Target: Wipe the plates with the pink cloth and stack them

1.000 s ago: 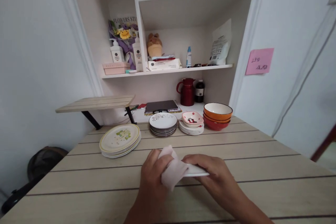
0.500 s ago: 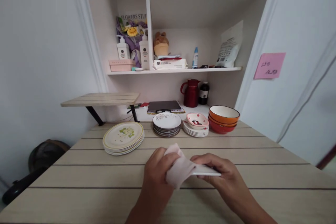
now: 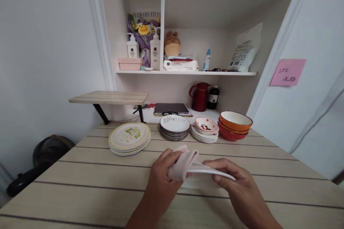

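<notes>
My left hand point(image 3: 163, 171) is closed around a pale pink cloth point(image 3: 179, 166), which is folded over the left end of a thin white plate point(image 3: 211, 171). My right hand point(image 3: 232, 177) grips that plate by its right edge, thumb on one face and fingers on the other. The plate is seen nearly edge-on above the table, so its face is mostly hidden. Beyond my hands stand a stack of white plates with dark rims point(image 3: 174, 123) and a stack of small white plates point(image 3: 203, 137) with a pink-spotted square bowl point(image 3: 206, 125) on top.
Yellow-rimmed plates point(image 3: 130, 136) are stacked at the left, near a small raised wooden shelf point(image 3: 109, 97). Orange and red bowls point(image 3: 235, 126) stand nested at the right. Behind are a closed laptop point(image 3: 172, 108), a red jug point(image 3: 199, 97) and a dark bottle point(image 3: 213, 97).
The plate has tilted, its right end now lower, and the cloth has curled over its left end. The whole scene has shifted somewhat to the right as the head turned.
</notes>
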Demonstrator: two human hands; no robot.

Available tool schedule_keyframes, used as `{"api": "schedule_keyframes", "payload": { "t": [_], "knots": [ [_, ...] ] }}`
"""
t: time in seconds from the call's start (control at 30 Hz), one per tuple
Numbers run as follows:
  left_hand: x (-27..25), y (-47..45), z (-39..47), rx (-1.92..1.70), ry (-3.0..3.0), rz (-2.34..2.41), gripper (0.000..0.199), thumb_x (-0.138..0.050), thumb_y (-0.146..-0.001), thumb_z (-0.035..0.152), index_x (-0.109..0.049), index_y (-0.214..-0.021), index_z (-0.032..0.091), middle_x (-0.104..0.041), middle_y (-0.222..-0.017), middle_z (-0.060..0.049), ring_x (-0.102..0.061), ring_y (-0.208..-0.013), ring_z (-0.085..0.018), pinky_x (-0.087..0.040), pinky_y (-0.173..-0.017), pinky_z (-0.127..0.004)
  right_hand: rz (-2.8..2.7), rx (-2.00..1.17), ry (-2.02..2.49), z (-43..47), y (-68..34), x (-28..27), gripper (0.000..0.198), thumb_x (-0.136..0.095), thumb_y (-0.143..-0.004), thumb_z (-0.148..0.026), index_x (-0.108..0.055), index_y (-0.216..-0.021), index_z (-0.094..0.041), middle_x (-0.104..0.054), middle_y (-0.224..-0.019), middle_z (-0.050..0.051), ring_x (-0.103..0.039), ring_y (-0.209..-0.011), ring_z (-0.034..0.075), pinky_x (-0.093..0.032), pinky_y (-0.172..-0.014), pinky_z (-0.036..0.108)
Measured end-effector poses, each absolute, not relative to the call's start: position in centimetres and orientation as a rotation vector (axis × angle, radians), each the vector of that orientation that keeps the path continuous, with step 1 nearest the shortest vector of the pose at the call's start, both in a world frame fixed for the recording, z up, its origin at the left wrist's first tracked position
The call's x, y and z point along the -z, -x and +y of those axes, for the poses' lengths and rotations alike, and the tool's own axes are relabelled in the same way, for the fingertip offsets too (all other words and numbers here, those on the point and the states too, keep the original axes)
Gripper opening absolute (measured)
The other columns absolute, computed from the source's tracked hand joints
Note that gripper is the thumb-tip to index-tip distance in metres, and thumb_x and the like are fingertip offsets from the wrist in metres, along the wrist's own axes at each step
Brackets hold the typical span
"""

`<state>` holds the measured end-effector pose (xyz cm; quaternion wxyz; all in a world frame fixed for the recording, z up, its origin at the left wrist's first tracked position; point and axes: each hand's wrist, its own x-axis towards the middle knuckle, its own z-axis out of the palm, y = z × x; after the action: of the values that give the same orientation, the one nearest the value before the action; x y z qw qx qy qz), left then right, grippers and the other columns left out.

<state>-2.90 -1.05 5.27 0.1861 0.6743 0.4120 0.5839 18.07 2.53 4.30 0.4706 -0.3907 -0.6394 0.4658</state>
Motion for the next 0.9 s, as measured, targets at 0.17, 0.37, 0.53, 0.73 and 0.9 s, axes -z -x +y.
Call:
{"api": "schedule_keyframes", "payload": {
  "t": [0.17, 0.37, 0.53, 0.73, 0.9],
  "knots": [
    [-5.6, 2.8, -0.9, -1.633, -1.713, 1.158, 0.035, -0.075, -0.072, 0.026, -0.07, -0.106, 0.022, -0.066, -0.092, -0.003, -0.061, -0.085, -0.018, -0.048, -0.076, -0.026, -1.513, -1.122, 1.02, 2.5, -18.1, -4.1, 0.023, -0.072, -0.073, -0.043, -0.074, -0.089, -0.027, -0.073, -0.097, 0.004, -0.063, -0.094, 0.023, -0.049, -0.08, 0.028],
    [-5.7, 2.6, -0.7, -1.576, -1.417, 1.208, 0.04, -0.075, -0.07, 0.033, -0.07, -0.106, 0.017, -0.07, -0.087, -0.005, -0.062, -0.08, -0.02, -0.05, -0.071, -0.026, -1.446, -1.174, 1.015, 2.6, -18.0, -3.9, 0.034, -0.068, -0.076, -0.048, -0.073, -0.098, -0.022, -0.073, -0.098, 0.007, -0.063, -0.086, 0.025, -0.049, -0.074, 0.032],
    [-5.5, 2.6, -0.7, -1.528, -1.256, 1.172, 0.042, -0.075, -0.068, 0.034, -0.069, -0.106, 0.016, -0.072, -0.085, -0.005, -0.064, -0.076, -0.02, -0.051, -0.066, -0.026, -1.284, -1.359, 0.973, 2.8, -17.5, -4.0, 0.046, -0.071, -0.071, -0.051, -0.071, -0.107, -0.022, -0.074, -0.105, 0.008, -0.065, -0.09, 0.028, -0.05, -0.063, 0.031],
    [-4.7, 2.7, 0.1, -1.528, -1.127, 1.189, 0.048, -0.076, -0.066, 0.04, -0.067, -0.107, 0.016, -0.073, -0.091, -0.008, -0.065, -0.077, -0.022, -0.051, -0.068, -0.028, -1.024, -1.554, 0.929, 2.5, -16.4, -4.3, 0.054, -0.075, -0.069, -0.049, -0.067, -0.113, -0.02, -0.076, -0.092, 0.009, -0.069, -0.075, 0.027, -0.049, -0.053, 0.03],
    [-4.6, 3.0, 0.3, -1.594, -1.006, 1.276, 0.05, -0.079, -0.062, 0.039, -0.068, -0.104, 0.013, -0.074, -0.092, -0.01, -0.066, -0.08, -0.024, -0.051, -0.07, -0.029, -0.841, -1.706, 0.868, 2.4, -15.4, -4.0, 0.064, -0.073, -0.073, -0.043, -0.054, -0.13, -0.019, -0.076, -0.094, 0.011, -0.071, -0.079, 0.027, -0.055, -0.064, 0.034]
  ]
}}
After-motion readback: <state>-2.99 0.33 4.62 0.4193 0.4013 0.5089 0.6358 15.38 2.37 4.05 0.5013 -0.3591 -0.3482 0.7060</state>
